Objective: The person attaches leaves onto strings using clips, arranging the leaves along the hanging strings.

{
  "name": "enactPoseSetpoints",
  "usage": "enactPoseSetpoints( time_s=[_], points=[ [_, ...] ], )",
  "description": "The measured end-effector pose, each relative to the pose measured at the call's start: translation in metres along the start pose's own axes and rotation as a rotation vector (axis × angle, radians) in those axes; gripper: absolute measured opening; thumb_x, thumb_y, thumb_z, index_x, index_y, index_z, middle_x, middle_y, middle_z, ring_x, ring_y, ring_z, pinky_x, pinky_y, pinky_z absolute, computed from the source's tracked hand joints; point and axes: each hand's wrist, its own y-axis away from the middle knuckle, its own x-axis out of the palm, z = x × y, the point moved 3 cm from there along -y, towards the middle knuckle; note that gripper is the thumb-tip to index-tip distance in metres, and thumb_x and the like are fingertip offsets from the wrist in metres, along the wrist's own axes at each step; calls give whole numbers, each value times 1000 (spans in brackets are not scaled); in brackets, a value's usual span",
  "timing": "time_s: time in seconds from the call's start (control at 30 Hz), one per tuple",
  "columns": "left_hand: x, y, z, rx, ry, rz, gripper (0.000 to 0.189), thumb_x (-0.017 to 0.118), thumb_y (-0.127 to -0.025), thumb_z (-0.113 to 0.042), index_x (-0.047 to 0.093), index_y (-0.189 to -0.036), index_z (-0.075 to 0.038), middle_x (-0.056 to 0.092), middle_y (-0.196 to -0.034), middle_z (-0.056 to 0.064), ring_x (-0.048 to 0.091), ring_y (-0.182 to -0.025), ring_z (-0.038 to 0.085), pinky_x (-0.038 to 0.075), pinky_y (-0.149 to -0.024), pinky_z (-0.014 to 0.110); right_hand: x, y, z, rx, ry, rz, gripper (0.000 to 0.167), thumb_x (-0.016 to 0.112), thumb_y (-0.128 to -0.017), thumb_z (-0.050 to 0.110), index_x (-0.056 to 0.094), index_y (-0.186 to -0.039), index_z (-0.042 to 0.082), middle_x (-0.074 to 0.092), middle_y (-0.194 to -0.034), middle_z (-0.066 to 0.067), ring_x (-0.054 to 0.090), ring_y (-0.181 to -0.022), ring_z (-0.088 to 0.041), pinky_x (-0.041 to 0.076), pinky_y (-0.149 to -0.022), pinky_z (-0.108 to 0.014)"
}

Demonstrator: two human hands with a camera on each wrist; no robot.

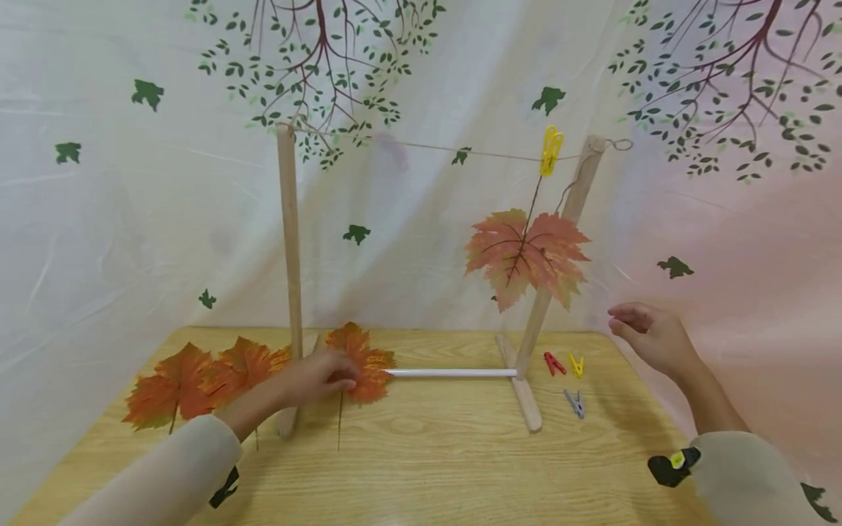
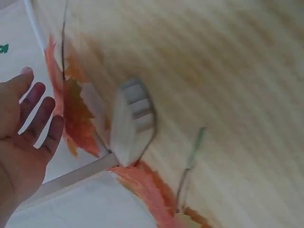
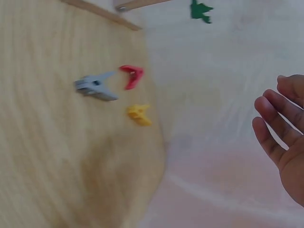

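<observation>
My left hand (image 1: 325, 376) is beside an orange maple leaf (image 1: 362, 361) at the left post's foot; in the left wrist view its fingers are spread and relaxed, holding nothing. Two more orange leaves (image 1: 172, 383) lie on the table to the left, partly behind my forearm. My right hand (image 1: 658, 340) hovers over the table's right edge, fingers loosely bent and holding nothing. Below and left of it lie a red clothespin (image 1: 554, 363), a yellow clothespin (image 1: 577, 365) and a grey clothespin (image 1: 574, 402). Another yellow clothespin (image 1: 551, 151) holds a hanging leaf (image 1: 526, 252) by its stem on the string.
A wooden frame stands on the table (image 1: 408, 453), with a left post (image 1: 289, 234), a leaning right post (image 1: 582, 183) and a white rod (image 1: 454, 372) between their feet. String (image 1: 447, 147) spans the post tops. Behind hangs a leaf-printed cloth (image 1: 421, 292).
</observation>
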Motion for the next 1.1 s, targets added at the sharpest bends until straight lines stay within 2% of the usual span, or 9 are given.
enactPoseSetpoints(
  time_s=[0.1, 0.23, 0.33, 0.53, 0.7, 0.87, 1.1],
  points=[
    [5, 9, -1, 52, -89, 0, 7, 71, -98, -13, 77, -102, -13, 67, -95, -8, 60, -89, 9, 53, -80, 32, 15, 9, -10, 13, 3, 29, 27, 65, -103, 21, 68, -119, -1, 73, -105, -20, 62, -84, 3, 52, -68, -18],
    [7, 20, -4, 83, -169, -27, 9, 75, -94, -11, 78, -102, -14, 66, -94, -6, 61, -89, 11, 55, -77, 30, 34, 19, -22, 50, -1, 99, 29, 64, -104, 23, 68, -119, -1, 74, -101, -17, 68, -84, -13, 54, -66, -26],
    [7, 27, -7, 97, -207, -42, 10, 76, -93, -9, 79, -101, -14, 66, -93, -5, 62, -87, 12, 56, -74, 30, 49, 26, -30, 65, 7, 157, 29, 66, -103, 24, 68, -118, -1, 73, -100, -14, 68, -83, -21, 54, -65, -28],
    [10, 34, -7, 131, -238, -32, 8, 77, -93, -11, 79, -100, -16, 66, -93, -7, 63, -87, 11, 56, -75, 30, 71, 36, -40, 29, -7, 246, 23, 69, -100, 16, 69, -112, -3, 72, -96, -7, 65, -80, -16, 55, -67, -29],
    [12, 37, -4, 138, -236, -24, 9, 76, -93, -12, 79, -99, -18, 66, -94, -7, 63, -87, 10, 56, -75, 30, 82, 41, -44, 15, -17, 307, 18, 69, -99, 15, 69, -110, 0, 69, -91, -4, 63, -76, -14, 54, -67, -30],
    [13, 40, -3, 141, -221, -6, 9, 78, -92, -16, 80, -99, -21, 62, -92, -9, 59, -85, 7, 55, -73, 28, 91, 44, -46, 51, -1, 370, 25, 71, -98, 20, 67, -112, -1, 67, -91, -4, 64, -78, -16, 53, -66, -33],
    [16, 39, -4, 132, -202, 13, 9, 80, -90, -25, 78, -99, -23, 61, -98, -7, 56, -88, 6, 53, -73, 28, 102, 46, -45, 55, 19, 398, 39, 75, -96, 26, 65, -119, -4, 70, -92, -6, 66, -82, -18, 54, -66, -31]
  ],
)
